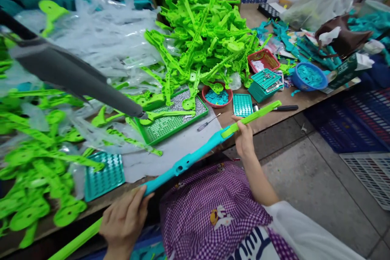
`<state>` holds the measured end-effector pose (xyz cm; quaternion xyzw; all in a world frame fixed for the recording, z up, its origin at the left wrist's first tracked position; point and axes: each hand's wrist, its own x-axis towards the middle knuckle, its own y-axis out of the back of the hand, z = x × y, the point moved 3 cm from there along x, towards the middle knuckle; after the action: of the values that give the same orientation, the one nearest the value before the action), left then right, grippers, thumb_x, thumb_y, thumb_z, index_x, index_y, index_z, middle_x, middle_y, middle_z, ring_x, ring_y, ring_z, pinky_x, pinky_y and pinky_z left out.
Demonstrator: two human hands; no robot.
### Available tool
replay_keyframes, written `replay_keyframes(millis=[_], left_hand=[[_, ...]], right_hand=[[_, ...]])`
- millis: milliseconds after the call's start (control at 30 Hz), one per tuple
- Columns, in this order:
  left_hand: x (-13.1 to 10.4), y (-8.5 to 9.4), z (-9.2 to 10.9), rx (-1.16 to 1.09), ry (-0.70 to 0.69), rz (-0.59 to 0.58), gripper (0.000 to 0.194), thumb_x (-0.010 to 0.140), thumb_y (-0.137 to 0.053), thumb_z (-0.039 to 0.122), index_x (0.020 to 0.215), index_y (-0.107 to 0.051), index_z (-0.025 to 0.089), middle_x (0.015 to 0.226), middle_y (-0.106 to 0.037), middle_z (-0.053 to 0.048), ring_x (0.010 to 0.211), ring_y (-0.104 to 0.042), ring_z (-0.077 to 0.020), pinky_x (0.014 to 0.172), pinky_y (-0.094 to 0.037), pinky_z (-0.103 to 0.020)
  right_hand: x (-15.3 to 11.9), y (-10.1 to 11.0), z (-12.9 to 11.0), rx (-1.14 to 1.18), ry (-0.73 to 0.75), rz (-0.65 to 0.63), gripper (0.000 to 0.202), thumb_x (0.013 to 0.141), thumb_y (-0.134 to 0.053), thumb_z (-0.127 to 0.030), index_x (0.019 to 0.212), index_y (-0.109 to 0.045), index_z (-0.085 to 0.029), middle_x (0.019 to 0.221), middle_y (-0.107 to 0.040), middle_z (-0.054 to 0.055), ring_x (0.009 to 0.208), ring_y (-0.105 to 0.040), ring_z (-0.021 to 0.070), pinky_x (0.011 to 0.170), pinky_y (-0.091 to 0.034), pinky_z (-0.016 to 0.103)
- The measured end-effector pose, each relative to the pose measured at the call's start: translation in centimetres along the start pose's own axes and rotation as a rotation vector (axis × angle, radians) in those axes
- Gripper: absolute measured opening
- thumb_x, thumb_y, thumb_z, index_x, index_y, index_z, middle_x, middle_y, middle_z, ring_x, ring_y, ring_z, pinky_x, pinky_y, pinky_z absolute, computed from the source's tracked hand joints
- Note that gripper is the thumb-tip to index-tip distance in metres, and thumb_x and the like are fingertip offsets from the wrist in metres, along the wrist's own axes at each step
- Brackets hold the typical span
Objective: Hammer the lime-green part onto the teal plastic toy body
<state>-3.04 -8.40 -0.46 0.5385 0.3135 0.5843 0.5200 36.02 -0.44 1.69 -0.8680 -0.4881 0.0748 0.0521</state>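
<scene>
A long plastic piece (189,161), turquoise in the middle and lime green toward both ends, slants across in front of my body. My left hand (124,215) is closed around its lower left part, where turquoise meets green. Near the upper right green end, my right hand (243,138) grips it with the fingers pinched around it. Behind it, a grey electric screwdriver (76,75) points its tip toward a green plastic part (170,114) lying over a green tray (164,132) of small metal pieces. A small screwdriver (209,122) lies right of the tray.
Lime green parts (210,36) are heaped at the back, with more (33,174) at the left among plastic bags (103,32). A red bowl (217,103) and a blue bowl (309,77) hold turquoise bits. The table edge borders a tiled floor (298,166) with blue crates (356,118).
</scene>
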Motion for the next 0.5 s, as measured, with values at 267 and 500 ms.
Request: replay_keyframes(millis=[267, 500], left_hand=[[-0.3, 1.7, 2.3, 0.027, -0.234, 0.004, 0.022, 0.088, -0.067, 0.038, 0.107, -0.072, 0.029, 0.096, -0.078, -0.008, 0.087, -0.074, -0.0263, 0.090, -0.055, -0.043], [4.2, 2.0, 3.5, 0.064, -0.345, -0.281, 0.057, 0.089, -0.055, 0.033, 0.145, -0.051, 0.030, 0.123, -0.070, -0.010, 0.102, -0.069, -0.0302, 0.094, -0.051, -0.043]], right_hand=[[-0.5, 0.9, 0.0, 0.229, -0.046, 0.111, 0.027, 0.072, -0.056, -0.041, 0.093, -0.057, -0.025, 0.097, -0.074, 0.006, 0.108, -0.068, 0.0255, 0.093, -0.054, 0.043], [-0.1, 1.2, -0.8, 0.277, 0.079, 0.132, 0.023, 0.073, -0.040, -0.039, 0.088, -0.052, -0.027, 0.090, -0.070, 0.003, 0.116, -0.065, 0.0238, 0.105, -0.048, 0.045]])
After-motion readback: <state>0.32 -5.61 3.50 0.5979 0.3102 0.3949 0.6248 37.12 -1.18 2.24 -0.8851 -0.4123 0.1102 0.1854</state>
